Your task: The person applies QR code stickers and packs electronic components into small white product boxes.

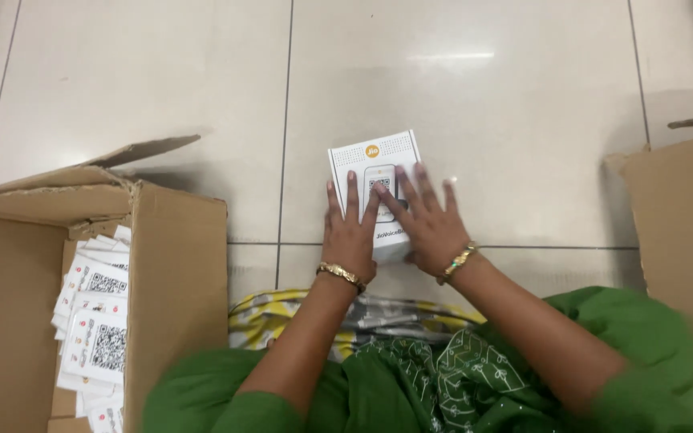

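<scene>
from the head camera, looking straight down: both hands lie flat on one small white box [376, 188] that sits on the pale tiled floor [475, 96]. the left hand [349, 232] rests palm down on the near left part of the box, fingers straight and slightly spread, pointing away from the body. the right hand [427, 224] rests palm down on the near right part, its fingers fanned wide, the first fingers crossing the printed top toward the middle of the box. neither hand is curled around the box; they press or rest on its top face, so the hold is flat contact and not a pinch. the two hands sit just beside each other, thumbs nearly meeting over the box. the far half of the box shows clear beyond the fingertips, with a dotted pattern and a small orange round mark.

each wrist carries a gold bangle [341, 275], and the forearms run back to green sleeves [651, 353] and green patterned cloth in the lap. a yellow and grey cloth [270, 313] lies just behind the left wrist.

well to the left of the left hand stands an open brown carton [178, 265] with its flaps up, holding a stack of white printed cards [94, 321]. well to the right of the right hand, another brown carton [683, 224] reaches the frame edge.
</scene>
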